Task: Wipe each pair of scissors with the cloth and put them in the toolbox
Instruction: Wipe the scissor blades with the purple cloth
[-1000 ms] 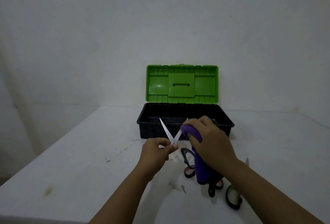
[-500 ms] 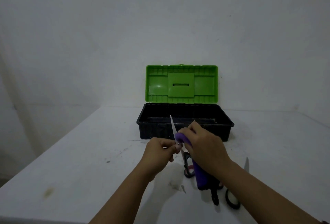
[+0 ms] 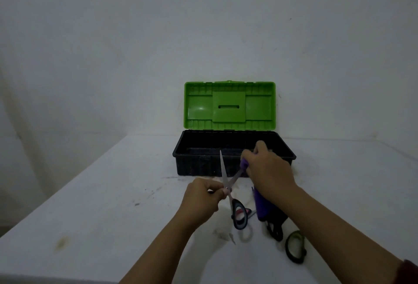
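Observation:
My left hand (image 3: 203, 195) pinches an open pair of scissors (image 3: 224, 173) near its pivot, blades spread upward in a V. My right hand (image 3: 269, 168) grips a purple cloth (image 3: 261, 206) and holds it wrapped over the right blade near its tip; the cloth's tail hangs down below my wrist. The black toolbox (image 3: 194, 166) stands just behind, its green lid (image 3: 229, 105) raised. On the table lie more scissors: a black-and-pink handle (image 3: 239, 214), a black handle (image 3: 274, 230) and a green-lined handle (image 3: 295, 246).
A white table (image 3: 113, 193) runs to a plain wall behind the toolbox. Its left edge drops off at the left, and its front edge lies near the bottom of the frame. Dark smudges mark the surface.
My right hand slid the cloth up along the right blade toward its tip, and the blades spread wider than half a second ago. The left hand stayed put.

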